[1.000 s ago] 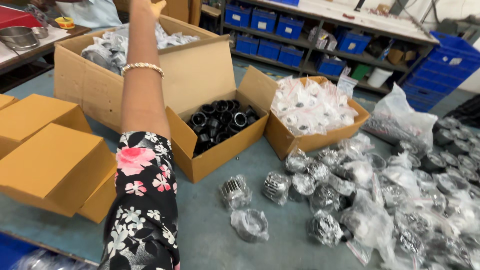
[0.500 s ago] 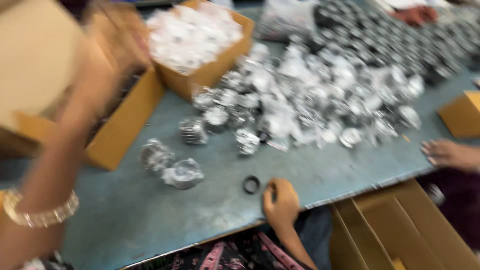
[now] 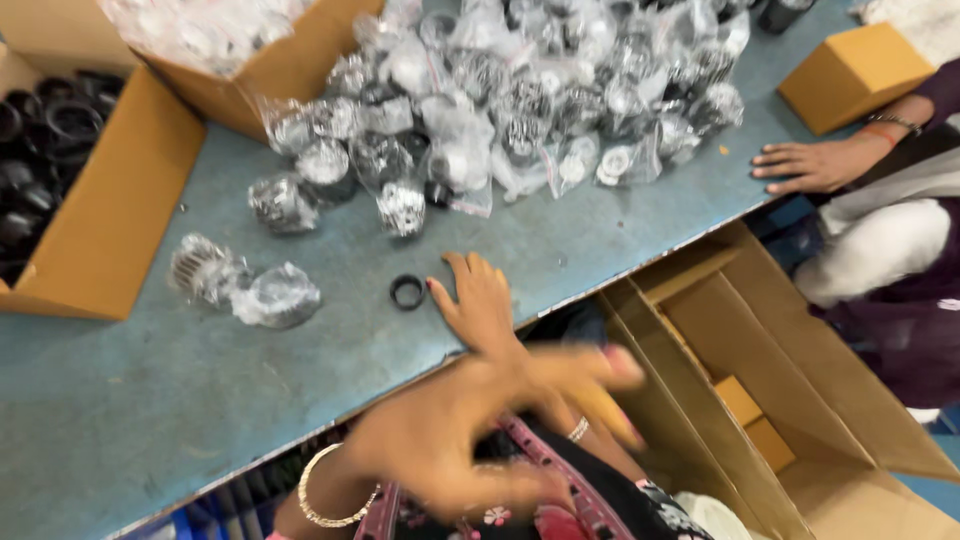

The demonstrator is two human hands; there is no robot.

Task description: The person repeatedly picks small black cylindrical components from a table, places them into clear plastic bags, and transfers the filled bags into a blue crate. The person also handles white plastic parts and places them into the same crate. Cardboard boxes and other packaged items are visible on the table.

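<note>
Right hand (image 3: 480, 305): flat on counter (image 3: 150, 420), fingers spread, empty | black ring (image 3: 407, 292): just beside its fingertips | left hand (image 3: 470, 430): blurred, raised, fingers splayed, empty | bagged parts (image 3: 275, 295): nearby.

Table top (image 3: 150, 420): matt blue-grey surface, scuffed, lightly speckled. Small ring (image 3: 407, 292): black, dull, looks plastic or rubber. Bagged parts (image 3: 275, 296): clear glossy plastic film, crinkled, over shiny silver metal pieces. Boxes (image 3: 120, 210): plain brown corrugated cardboard, matt. Left box contents (image 3: 30, 150): black parts, faint sheen. Bangle (image 3: 318, 495): polished gold-coloured metal. Garment (image 3: 560, 500): printed floral cloth.
</note>
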